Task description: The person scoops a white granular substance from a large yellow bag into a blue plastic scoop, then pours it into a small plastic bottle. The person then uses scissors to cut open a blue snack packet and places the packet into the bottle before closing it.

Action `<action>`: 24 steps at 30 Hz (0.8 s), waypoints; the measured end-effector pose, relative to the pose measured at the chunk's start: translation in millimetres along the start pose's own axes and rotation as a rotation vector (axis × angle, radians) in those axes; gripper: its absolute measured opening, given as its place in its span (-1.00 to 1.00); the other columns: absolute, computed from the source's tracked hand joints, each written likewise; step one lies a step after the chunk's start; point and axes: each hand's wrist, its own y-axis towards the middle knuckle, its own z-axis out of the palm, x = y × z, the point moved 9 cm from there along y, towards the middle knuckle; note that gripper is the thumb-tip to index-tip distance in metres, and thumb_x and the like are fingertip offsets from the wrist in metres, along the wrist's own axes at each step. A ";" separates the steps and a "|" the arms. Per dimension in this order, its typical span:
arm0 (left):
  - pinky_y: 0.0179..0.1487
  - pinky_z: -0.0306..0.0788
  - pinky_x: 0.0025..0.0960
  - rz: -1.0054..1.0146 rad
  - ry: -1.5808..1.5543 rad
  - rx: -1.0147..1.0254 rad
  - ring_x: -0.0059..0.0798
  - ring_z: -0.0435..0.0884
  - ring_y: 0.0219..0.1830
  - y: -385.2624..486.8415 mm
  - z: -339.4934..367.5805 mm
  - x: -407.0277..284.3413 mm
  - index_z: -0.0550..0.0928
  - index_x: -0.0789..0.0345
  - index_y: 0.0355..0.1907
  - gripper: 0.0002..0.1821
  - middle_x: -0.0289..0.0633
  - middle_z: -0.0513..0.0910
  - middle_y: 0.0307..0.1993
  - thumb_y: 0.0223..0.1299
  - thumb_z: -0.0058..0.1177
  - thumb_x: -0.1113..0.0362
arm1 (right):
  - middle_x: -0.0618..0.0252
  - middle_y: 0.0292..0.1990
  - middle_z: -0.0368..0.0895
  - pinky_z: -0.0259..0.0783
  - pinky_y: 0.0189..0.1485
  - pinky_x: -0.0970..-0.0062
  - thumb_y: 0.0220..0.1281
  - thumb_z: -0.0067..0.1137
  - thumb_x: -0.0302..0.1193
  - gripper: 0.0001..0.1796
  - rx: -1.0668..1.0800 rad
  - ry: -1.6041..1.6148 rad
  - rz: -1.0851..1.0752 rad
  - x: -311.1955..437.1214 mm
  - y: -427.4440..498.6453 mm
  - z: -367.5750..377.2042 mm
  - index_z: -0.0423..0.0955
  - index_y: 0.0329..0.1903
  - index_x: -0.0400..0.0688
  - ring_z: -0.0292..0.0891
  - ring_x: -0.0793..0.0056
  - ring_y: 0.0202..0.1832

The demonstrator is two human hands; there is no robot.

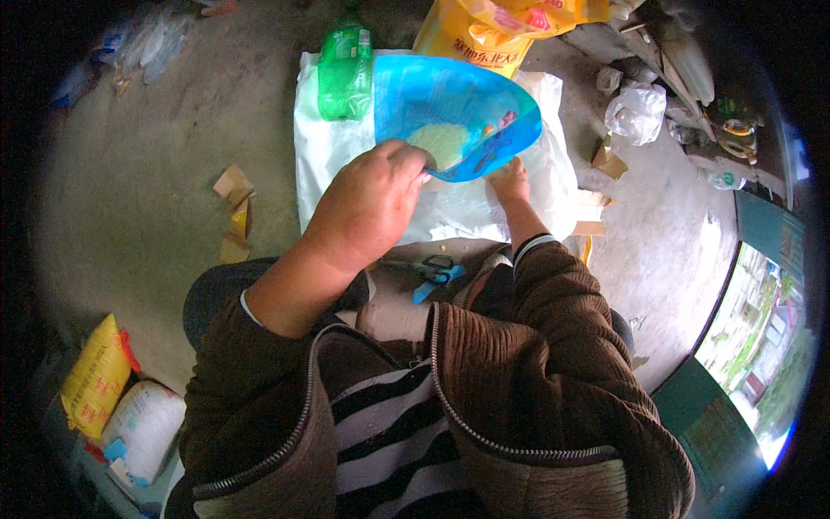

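Observation:
A blue plastic sheet [415,84], curved up at its edges and printed with a colourful figure at the right, bears a small heap of pale grains [439,144] that look like rice. My left hand [379,188] pinches the sheet's near edge between thumb and fingers. At the sheet's right near rim, partly beneath it, is my right hand [510,181]; its fingertips are partly hidden, so its grip is unclear. Under all this lies a white plastic sheet or sack [454,217]. A green plastic bottle [345,78] rests on its far left part.
Beyond stands a yellow rice bag [483,45] bearing writing. Black-handled scissors [438,267] and a blue scrap [425,292] lie near my feet. Cardboard pieces [235,185] are at left, a crumpled clear bag [639,113] at right. Filled sacks [100,376] stand at lower left.

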 end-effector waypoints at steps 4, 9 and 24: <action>-0.12 0.46 -0.08 -0.011 0.063 -0.020 0.05 0.56 -0.18 -5.2 -1.5 7.9 0.55 0.36 -0.19 -0.85 0.03 0.56 -0.25 0.21 0.05 0.38 | -0.12 0.24 0.30 0.26 0.36 0.17 -0.04 0.35 -0.31 -0.21 0.051 0.097 0.155 44.0 -18.0 -43.9 0.23 0.31 -0.06 0.23 -0.04 0.33; -0.16 0.48 -0.07 0.050 0.101 -0.035 0.02 0.58 -0.22 -2.1 2.8 0.6 0.55 0.33 -0.20 -0.85 -0.02 0.58 -0.26 0.21 0.06 0.34 | -0.09 0.25 0.31 0.21 0.39 0.16 -0.12 0.34 -0.42 -0.15 -0.198 0.083 -0.269 154.7 -20.7 -174.3 0.22 0.33 -0.06 0.22 -0.07 0.32; -0.14 0.49 -0.15 0.092 -0.002 -0.146 -0.07 0.59 -0.23 -3.3 8.6 3.1 0.67 0.31 -0.34 -0.88 -0.06 0.59 -0.33 0.16 0.14 0.31 | 0.05 0.03 0.41 0.47 -0.19 0.35 -0.09 0.38 -0.55 -0.28 -0.479 0.295 -0.721 293.5 -213.1 -291.5 0.31 0.21 -0.10 0.50 0.30 -0.08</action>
